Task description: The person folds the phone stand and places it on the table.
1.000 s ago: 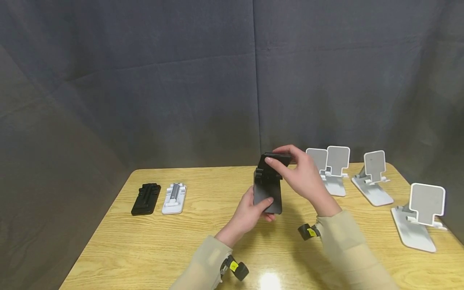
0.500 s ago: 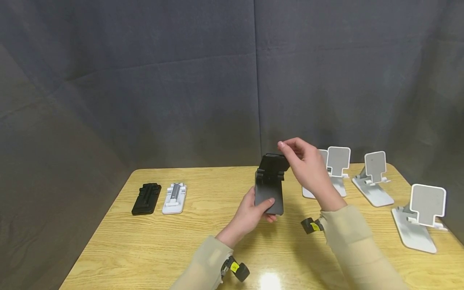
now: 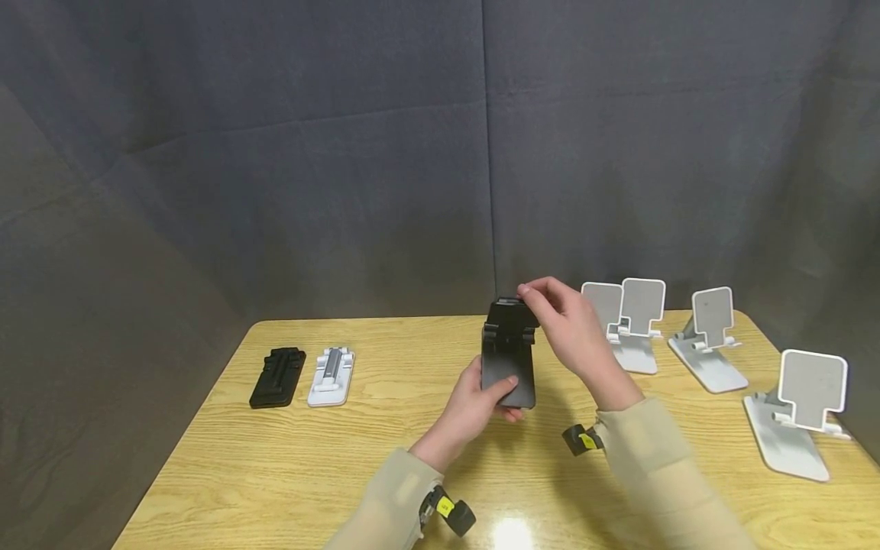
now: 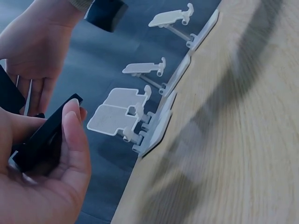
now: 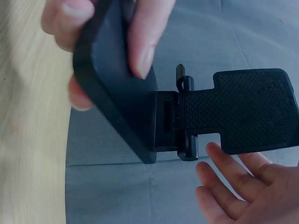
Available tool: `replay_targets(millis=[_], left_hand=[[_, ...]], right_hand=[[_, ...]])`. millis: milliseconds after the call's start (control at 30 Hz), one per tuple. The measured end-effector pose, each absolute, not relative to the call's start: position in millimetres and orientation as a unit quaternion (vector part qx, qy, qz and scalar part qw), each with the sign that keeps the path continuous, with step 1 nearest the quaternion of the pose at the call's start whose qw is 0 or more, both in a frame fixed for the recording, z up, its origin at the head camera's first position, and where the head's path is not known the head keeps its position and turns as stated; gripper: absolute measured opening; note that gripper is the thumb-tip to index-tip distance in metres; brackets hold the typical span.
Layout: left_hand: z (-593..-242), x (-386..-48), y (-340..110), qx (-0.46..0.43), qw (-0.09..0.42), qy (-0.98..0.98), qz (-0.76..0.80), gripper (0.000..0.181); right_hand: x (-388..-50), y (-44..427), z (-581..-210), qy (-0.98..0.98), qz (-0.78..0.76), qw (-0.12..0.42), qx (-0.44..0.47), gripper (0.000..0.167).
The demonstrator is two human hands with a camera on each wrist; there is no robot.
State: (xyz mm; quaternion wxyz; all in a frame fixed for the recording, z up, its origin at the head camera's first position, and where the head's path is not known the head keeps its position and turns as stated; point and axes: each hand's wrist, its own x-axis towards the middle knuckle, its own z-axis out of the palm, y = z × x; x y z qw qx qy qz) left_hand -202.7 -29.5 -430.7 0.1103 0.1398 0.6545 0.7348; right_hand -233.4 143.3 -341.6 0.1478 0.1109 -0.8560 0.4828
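A black folding phone stand (image 3: 508, 370) is held above the table, its support plate (image 5: 254, 109) swung out from the base on a hinged arm. My left hand (image 3: 474, 401) grips the base, thumb across its flat face and fingers behind. At the top corner of the plate, my right hand (image 3: 574, 328) has its thumb and forefinger on the edge. In the right wrist view one finger passes behind the plate while the other fingers spread loosely below; the thumb is out of that frame.
A folded black phone stand (image 3: 278, 377) and a folded white one (image 3: 331, 376) lie on the table's left side. Several unfolded white phone stands (image 3: 797, 428) stand at the right. A dark curtain (image 3: 344, 191) hangs behind the wooden table (image 3: 289, 473).
My right hand drew off the plate, fingers lifted above it, then came back down and left onto its top edge. My left hand keeps its grip on the base.
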Motion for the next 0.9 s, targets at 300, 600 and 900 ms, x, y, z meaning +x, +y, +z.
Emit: replay_targets(millis=[300,600,900], left_hand=[[-426.8,-207.1,-31.9,0.120,0.103,0.651,0.742,0.035],[-418.6,-208.3,-37.2,0.101,0.137,0.616,0.769,0.079],[-414.5,-211.1,-41.6,0.091,0.123,0.609,0.779,0.086]], right_hand=[[-230.9,140.3,-346.1,-0.857,0.490,0.124,0.101,0.046],[-227.9,138.6,-352.2,-0.851,0.504,0.113,0.098,0.048],[-223.7,134.9,-358.7,-0.856,0.506,0.054,0.089,0.061]])
